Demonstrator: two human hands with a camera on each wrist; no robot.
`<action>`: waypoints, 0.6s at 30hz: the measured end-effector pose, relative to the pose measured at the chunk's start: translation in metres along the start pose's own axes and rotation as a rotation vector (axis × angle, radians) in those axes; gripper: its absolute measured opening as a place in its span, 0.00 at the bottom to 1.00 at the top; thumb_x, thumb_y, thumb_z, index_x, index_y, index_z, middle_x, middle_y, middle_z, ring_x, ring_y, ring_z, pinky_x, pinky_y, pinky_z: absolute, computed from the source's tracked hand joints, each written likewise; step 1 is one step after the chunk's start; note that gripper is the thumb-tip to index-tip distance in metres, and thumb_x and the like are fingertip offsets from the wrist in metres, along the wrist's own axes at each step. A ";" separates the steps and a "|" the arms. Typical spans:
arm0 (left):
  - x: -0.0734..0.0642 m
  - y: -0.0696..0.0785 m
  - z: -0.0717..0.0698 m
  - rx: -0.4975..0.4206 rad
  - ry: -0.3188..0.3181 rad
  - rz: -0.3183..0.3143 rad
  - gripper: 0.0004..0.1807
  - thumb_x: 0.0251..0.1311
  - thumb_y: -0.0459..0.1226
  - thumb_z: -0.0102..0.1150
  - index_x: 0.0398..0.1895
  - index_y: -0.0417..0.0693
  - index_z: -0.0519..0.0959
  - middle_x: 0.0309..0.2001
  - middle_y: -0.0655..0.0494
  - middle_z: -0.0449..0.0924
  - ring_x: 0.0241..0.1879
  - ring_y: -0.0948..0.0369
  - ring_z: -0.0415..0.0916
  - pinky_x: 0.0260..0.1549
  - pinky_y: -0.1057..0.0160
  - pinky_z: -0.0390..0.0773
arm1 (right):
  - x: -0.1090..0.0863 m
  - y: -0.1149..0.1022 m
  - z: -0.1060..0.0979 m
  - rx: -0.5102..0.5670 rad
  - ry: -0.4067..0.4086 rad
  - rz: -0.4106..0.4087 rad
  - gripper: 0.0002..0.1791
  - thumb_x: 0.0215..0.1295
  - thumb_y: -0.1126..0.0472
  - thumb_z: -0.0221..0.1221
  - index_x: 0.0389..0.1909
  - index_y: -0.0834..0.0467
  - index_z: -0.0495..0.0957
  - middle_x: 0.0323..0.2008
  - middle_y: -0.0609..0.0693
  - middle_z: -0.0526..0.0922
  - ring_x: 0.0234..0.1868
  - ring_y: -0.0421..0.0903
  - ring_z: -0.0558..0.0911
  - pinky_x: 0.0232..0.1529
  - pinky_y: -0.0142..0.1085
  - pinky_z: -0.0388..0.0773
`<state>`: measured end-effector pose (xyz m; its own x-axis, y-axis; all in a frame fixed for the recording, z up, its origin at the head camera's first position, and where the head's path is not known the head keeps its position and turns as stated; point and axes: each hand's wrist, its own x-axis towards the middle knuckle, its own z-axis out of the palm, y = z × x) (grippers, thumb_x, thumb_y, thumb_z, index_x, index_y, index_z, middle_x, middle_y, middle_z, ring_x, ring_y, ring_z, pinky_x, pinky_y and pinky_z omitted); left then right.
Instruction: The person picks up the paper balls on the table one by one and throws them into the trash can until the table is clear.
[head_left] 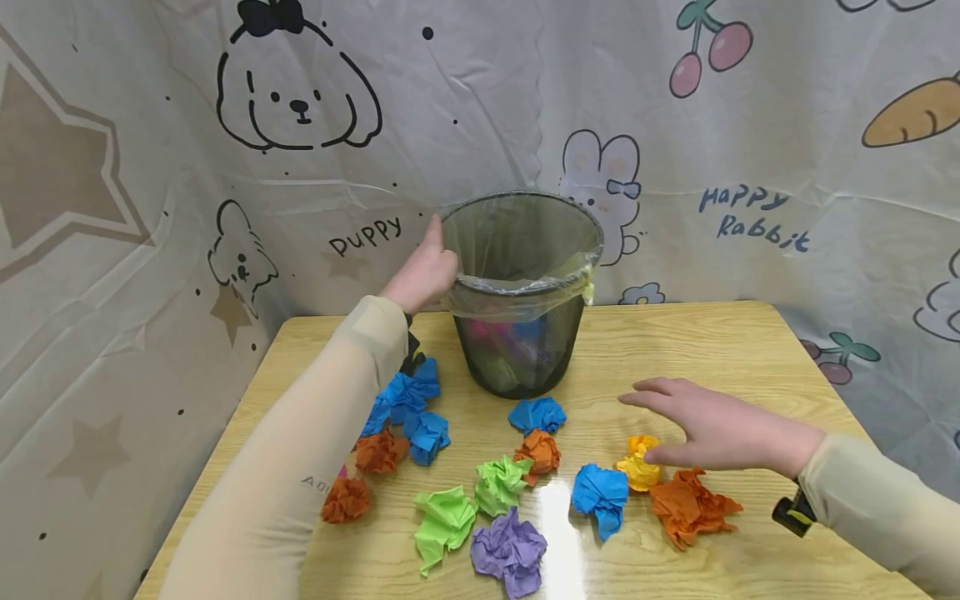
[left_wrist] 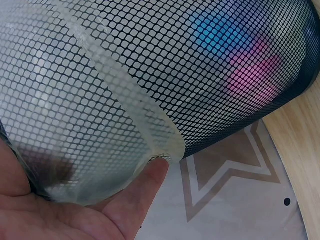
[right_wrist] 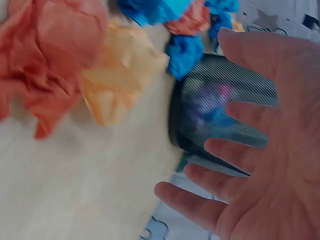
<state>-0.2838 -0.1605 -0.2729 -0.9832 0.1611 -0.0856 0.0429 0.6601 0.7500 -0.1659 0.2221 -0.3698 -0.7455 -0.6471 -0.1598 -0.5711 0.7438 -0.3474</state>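
Note:
A black mesh wastebasket (head_left: 517,350) lined with a clear plastic bag (head_left: 502,304) stands at the back of the table. My left hand (head_left: 423,271) grips its left rim, with the thumb (left_wrist: 145,192) outside over the bag's folded edge. Blue and pink paper shows through the mesh. My right hand (head_left: 712,425), fingers spread and holding nothing, hovers above a crumpled yellow-orange paper ball (head_left: 639,467). Just in front of that hand lies an orange paper ball (head_left: 692,507), and to its left a blue one (head_left: 602,498).
Green paper balls (head_left: 502,486), a purple one (head_left: 510,552) and an orange one (head_left: 538,454) lie mid-table. Another blue ball (head_left: 537,414) sits before the basket. Blue (head_left: 427,436) and brown-orange balls (head_left: 381,452) lie beside my left forearm. A printed curtain (head_left: 465,100) hangs behind the table.

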 end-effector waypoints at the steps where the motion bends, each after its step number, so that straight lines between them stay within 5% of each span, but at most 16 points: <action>1: 0.000 0.000 0.000 -0.001 0.000 -0.001 0.40 0.74 0.37 0.26 0.80 0.52 0.19 0.82 0.52 0.21 0.80 0.56 0.30 0.76 0.55 0.43 | 0.001 0.000 0.004 0.013 -0.020 0.003 0.43 0.65 0.36 0.65 0.77 0.48 0.66 0.74 0.60 0.65 0.70 0.64 0.68 0.61 0.62 0.73; 10: -0.001 0.000 -0.001 -0.003 0.004 -0.005 0.40 0.75 0.37 0.26 0.81 0.53 0.19 0.82 0.53 0.20 0.80 0.56 0.29 0.77 0.54 0.42 | 0.015 -0.002 0.027 0.090 -0.146 0.064 0.43 0.63 0.42 0.69 0.76 0.50 0.67 0.76 0.62 0.60 0.71 0.68 0.66 0.62 0.64 0.70; 18: -0.001 0.000 -0.001 -0.001 -0.001 -0.006 0.39 0.75 0.38 0.25 0.81 0.53 0.19 0.82 0.53 0.20 0.80 0.56 0.39 0.72 0.53 0.54 | 0.023 0.002 0.043 0.077 -0.193 0.062 0.38 0.62 0.49 0.70 0.72 0.53 0.72 0.71 0.61 0.66 0.66 0.62 0.73 0.62 0.60 0.72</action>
<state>-0.2825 -0.1611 -0.2721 -0.9833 0.1574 -0.0908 0.0364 0.6601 0.7503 -0.1694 0.2011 -0.4137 -0.6945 -0.6261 -0.3545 -0.4929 0.7729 -0.3996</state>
